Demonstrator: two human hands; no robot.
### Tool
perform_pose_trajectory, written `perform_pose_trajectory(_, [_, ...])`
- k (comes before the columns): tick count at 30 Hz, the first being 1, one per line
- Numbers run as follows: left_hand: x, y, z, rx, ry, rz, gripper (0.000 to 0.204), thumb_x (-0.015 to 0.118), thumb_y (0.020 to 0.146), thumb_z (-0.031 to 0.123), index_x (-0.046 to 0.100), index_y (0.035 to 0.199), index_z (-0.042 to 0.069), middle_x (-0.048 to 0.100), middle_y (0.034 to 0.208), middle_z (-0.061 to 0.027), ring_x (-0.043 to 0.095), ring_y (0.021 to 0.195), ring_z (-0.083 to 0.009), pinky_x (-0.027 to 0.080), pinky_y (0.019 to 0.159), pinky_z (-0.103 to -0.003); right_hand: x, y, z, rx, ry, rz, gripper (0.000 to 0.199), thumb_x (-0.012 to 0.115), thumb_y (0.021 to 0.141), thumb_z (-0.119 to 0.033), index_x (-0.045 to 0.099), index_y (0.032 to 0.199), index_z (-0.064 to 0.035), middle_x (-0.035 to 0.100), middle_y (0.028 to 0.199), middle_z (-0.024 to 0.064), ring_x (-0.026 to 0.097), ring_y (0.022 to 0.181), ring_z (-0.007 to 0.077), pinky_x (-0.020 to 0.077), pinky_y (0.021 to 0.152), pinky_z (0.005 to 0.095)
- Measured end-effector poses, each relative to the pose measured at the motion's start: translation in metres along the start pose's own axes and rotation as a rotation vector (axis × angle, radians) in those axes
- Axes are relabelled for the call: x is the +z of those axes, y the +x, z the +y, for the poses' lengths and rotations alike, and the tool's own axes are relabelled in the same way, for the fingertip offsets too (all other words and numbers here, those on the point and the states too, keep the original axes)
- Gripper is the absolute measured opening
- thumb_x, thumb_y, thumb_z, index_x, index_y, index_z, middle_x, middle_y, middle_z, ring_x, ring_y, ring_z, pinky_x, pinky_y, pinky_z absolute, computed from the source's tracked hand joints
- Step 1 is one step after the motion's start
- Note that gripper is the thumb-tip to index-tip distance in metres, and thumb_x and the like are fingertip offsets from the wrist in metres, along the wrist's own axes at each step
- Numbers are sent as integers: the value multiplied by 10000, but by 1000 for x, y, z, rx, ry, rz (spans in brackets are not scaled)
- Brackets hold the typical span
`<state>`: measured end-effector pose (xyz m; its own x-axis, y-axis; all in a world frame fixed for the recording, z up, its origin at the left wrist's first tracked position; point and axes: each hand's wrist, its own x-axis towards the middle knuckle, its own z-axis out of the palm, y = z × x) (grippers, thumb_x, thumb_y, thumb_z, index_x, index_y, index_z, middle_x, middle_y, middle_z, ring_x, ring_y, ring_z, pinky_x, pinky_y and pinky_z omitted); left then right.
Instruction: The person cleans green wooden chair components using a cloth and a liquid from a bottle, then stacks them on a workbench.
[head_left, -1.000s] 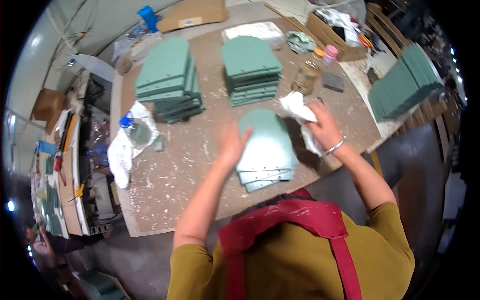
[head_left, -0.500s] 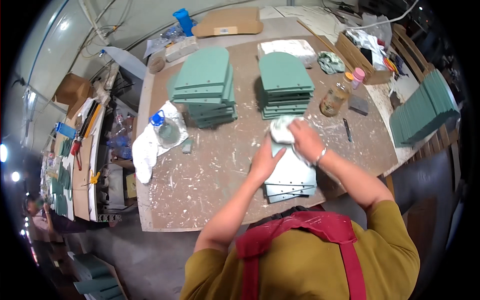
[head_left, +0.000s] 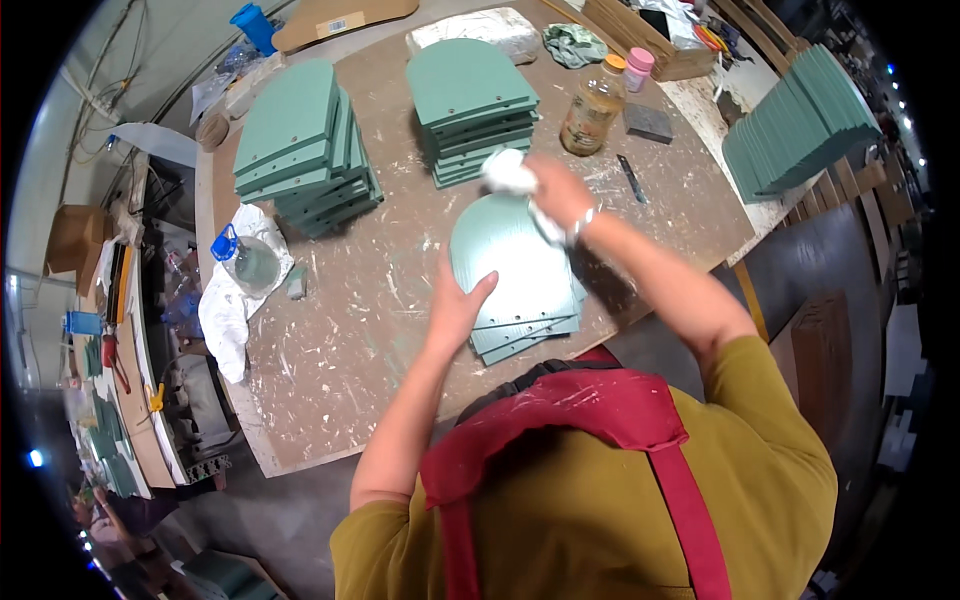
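A top board of pale green, round-topped panels (head_left: pixel 515 265) lies near the table's front edge, shiny, with small holes along its near end. Against its left side rests my left hand (head_left: pixel 460 305), thumb spread over the surface and fingers stretched along the edge. My right hand (head_left: pixel 560 192) is closed on a white cloth (head_left: pixel 510 172), just beyond the panel's rounded far end and close to the back stack. Part of the cloth hangs below the palm over the panel's right edge. My right fingers are slightly blurred.
Two taller stacks of green panels, left (head_left: pixel 290 120) and middle (head_left: pixel 470 85), stand behind. To the right are an amber bottle (head_left: pixel 592 110), a grey block (head_left: pixel 648 124) and a cutter knife (head_left: pixel 632 178). A blue-capped jug (head_left: pixel 248 262) sits on white cloth at left.
My right hand has swept the cloth up past the panel's far end. My left hand has slid down the left edge, uncovering more panel. The whole view has shifted and turned.
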<state>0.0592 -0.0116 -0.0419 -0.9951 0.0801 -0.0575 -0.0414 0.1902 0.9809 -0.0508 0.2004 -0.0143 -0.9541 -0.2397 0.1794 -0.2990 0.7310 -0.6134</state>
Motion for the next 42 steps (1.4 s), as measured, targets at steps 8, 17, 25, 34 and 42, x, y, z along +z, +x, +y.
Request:
perform_pose_trajectory(8, [-41, -49, 15, -304, 300, -128, 341, 702, 800, 247, 560, 941, -29, 558, 749, -67, 496, 668, -135, 420, 605, -294, -52, -62, 2, 226, 399, 15, 246, 601, 834, -128, 594, 1041, 5, 644, 929, 117, 608, 857, 219, 460, 776, 319])
perform_pose_trajectory(17, [-10, -48, 110, 392, 95, 137, 195, 660, 782, 71, 500, 870, 3, 613, 986, -96, 608, 823, -167, 482, 653, -263, -61, -77, -29, 527, 1316, 45, 347, 592, 902, -201, 531, 1180, -2, 642, 1000, 71, 635, 885, 133, 526, 746, 268])
perform_pose_trajectory(25, [57, -37, 68, 1010, 836, -253, 210, 650, 743, 181, 545, 881, 62, 558, 1179, -103, 563, 1021, -246, 473, 770, -343, -50, -85, 10, 476, 900, 42, 312, 607, 887, -158, 563, 1158, -10, 632, 980, 30, 589, 839, 79, 485, 701, 236])
perform_pose_trajectory(34, [64, -40, 29, 911, 930, -389, 503, 581, 833, 355, 500, 1242, 74, 506, 1271, -95, 450, 1200, -265, 343, 984, -426, -63, -60, -35, -315, 193, 7, 387, 617, 728, -8, 580, 1109, -66, 620, 1010, 75, 597, 919, 201, 483, 783, 323])
perform_pose_trajectory(42, [66, -43, 36, 775, 899, -429, 521, 537, 872, 304, 433, 1328, 75, 435, 1356, -104, 367, 1292, -250, 251, 1066, -443, 1, -7, -38, -423, -246, -29, 234, 562, 717, -19, 542, 946, -64, 542, 922, 113, 547, 879, 342, 474, 715, 438])
